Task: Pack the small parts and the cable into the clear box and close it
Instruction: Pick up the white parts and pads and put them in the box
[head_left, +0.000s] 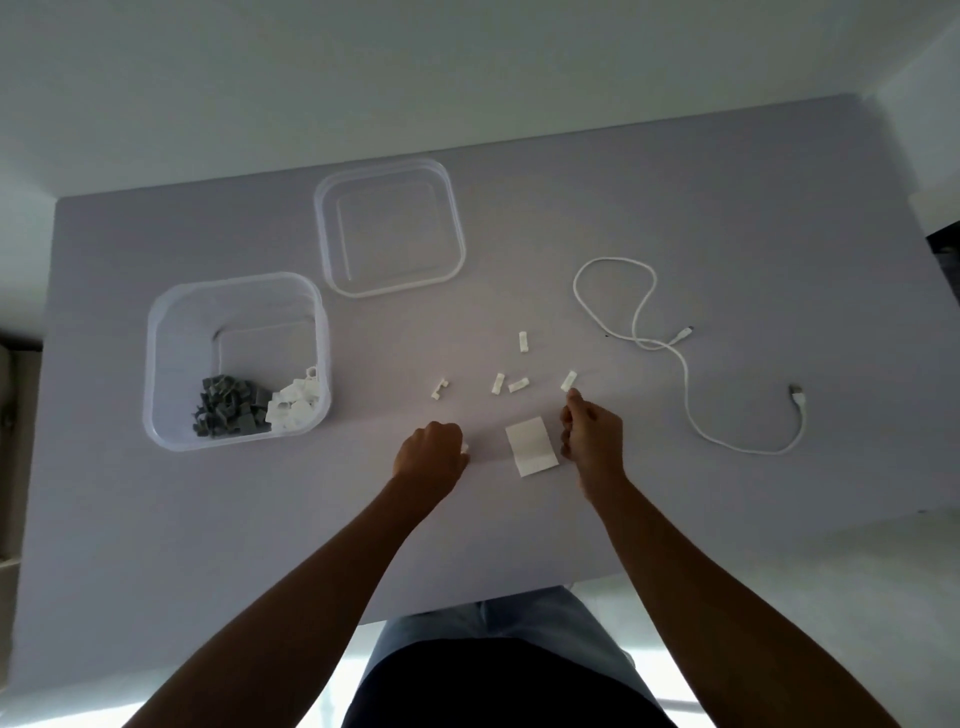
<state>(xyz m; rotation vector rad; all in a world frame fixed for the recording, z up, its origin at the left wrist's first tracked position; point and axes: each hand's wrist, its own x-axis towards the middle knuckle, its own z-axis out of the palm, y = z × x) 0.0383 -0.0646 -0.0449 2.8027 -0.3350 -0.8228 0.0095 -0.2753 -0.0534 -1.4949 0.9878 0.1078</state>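
From the head view, the clear box (236, 358) stands open on the left of the table (675, 208), with a heap of grey clips (228, 405) and white clips (293, 405) already lying against its near wall; its lid (389, 228) lies apart, further back and to the right. A handful of loose white clips (511, 385) is scattered on the table between the hands and the lid, a white paper sheet (531, 446) lies between the two hands, and the white cable (685, 364) sprawls in a loose loop at the right, well apart from the box. The left hand (434, 449) is curled into a fist with a bit of white showing at its fingers, apparently closed around gathered clips (what exactly is inside cannot be told). The right hand (592, 434) has its fingertips drawn together just beside the rightmost clip (569, 380), probably pinching or about to pinch it. The clips look light, stiff and small, likely easy to fumble, so a fingertip pinch across the narrow sides should suit them. The cable looks limp and springy; it would best be coiled first, held at the bundle's middle.
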